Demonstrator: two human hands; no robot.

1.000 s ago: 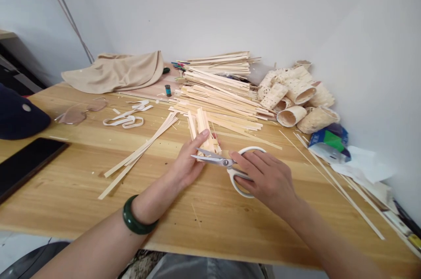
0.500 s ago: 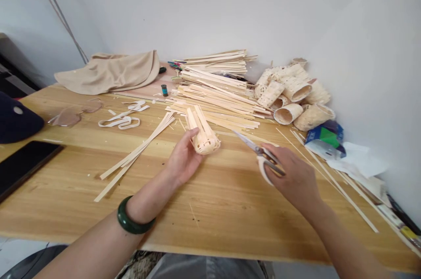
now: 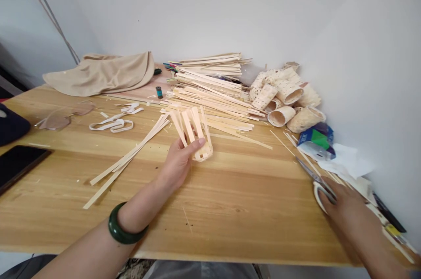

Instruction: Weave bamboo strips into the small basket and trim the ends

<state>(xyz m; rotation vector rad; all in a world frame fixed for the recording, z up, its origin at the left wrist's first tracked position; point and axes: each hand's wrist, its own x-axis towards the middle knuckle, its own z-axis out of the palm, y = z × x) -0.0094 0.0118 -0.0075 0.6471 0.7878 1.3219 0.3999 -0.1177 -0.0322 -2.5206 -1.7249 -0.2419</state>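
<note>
- The left hand [image 3: 177, 165] is gripping a half-woven basket [image 3: 200, 149]: the thumb is pressing across its near side, and the other fingers are curling under it.
- The basket is sitting tilted near the middle of the table [image 3: 230, 209], with its loose uprights pointing away, toward the strip pile [image 3: 210, 90].
- The right hand [image 3: 350, 213] is resting at the right edge of the table, its fingers holding the white handle of the scissors [image 3: 315, 180].
- The scissors are lying low on the table, blades together, pointing away and to the left.
- A green bracelet [image 3: 123, 226] is sitting on the left wrist.
- Loose strips [image 3: 131, 152] are lying just left of the basket.
- Finished baskets [image 3: 286, 99] are lying by the wall, right of the pile.
</note>
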